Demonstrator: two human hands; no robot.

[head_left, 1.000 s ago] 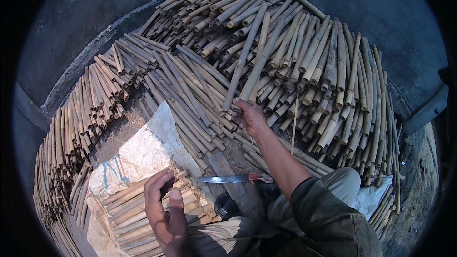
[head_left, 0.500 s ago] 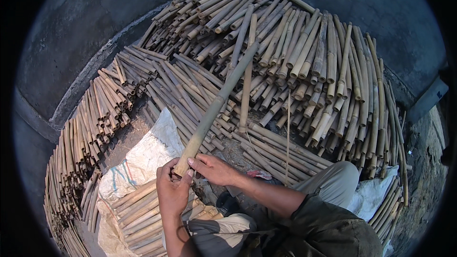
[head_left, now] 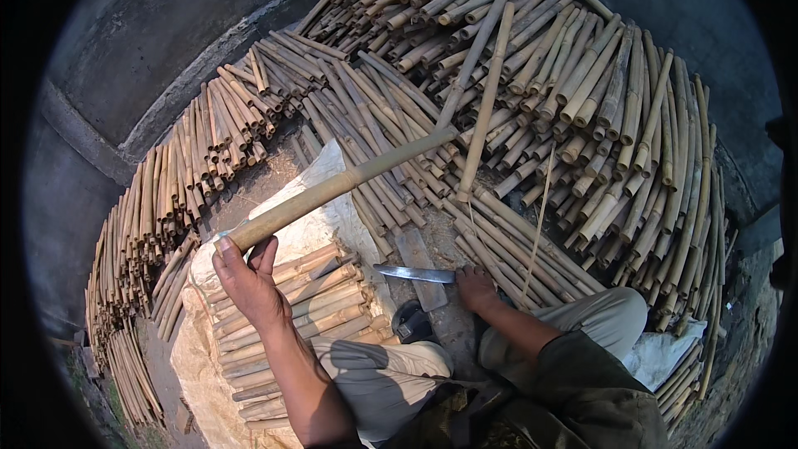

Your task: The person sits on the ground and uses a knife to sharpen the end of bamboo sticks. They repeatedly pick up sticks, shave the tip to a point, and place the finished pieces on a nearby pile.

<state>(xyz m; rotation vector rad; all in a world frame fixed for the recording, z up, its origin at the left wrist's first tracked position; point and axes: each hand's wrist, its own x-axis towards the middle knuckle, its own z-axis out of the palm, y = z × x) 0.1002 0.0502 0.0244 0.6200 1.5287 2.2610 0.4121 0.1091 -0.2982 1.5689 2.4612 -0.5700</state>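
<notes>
My left hand is closed round the near end of a bamboo pole, which slants up and away to the right over a pale sack. Its thumb lies along the pole near the cut end. In front of my right knee, my right hand grips the handle of a knife. The blade points left, flat above a narrow wooden board on the ground. The knife's handle is mostly hidden in my fingers. Below the pole, a stack of cut bamboo pieces lies on the sack beside my left forearm.
The pale sack spreads under the stack at my left. Large piles of bamboo poles rise ahead and to the right, with more upright bundles at the left along a grey wall. A thin bamboo strip leans near my right knee.
My right hand has left the pole and now holds the knife at the right. My left hand has moved left with the pole, which has swung down to a flatter slant. The view has shifted.
</notes>
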